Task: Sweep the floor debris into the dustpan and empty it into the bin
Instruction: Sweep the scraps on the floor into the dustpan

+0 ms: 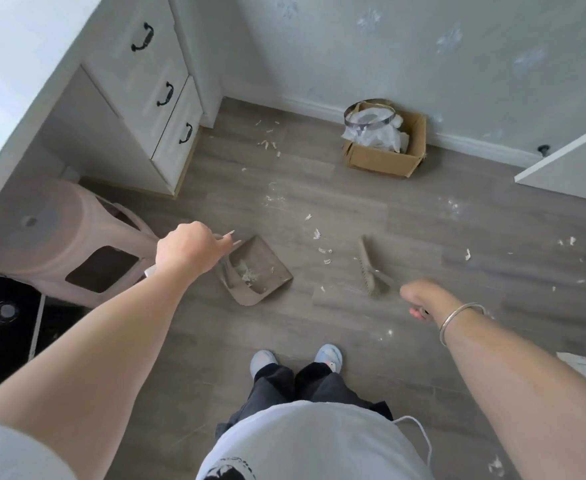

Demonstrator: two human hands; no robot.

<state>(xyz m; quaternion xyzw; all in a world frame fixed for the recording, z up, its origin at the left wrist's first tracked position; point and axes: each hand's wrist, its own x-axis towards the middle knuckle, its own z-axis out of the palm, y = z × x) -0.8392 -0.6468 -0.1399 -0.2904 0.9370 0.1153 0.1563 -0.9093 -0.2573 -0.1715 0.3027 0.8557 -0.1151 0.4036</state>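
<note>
There, the left hand is clenched round the handle of the dustpan, which sits on the floor just past its knuckles. Right of the dustpan, the right hand grips the broom. Paper scraps lie between dustpan and broom, and the cardboard bin stands well beyond.

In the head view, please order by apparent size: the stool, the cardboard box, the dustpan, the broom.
1. The stool, clearly the largest.
2. The cardboard box and the dustpan look about alike; the box stands farther away, so I leave them unranked.
3. The broom, the smallest.
</note>
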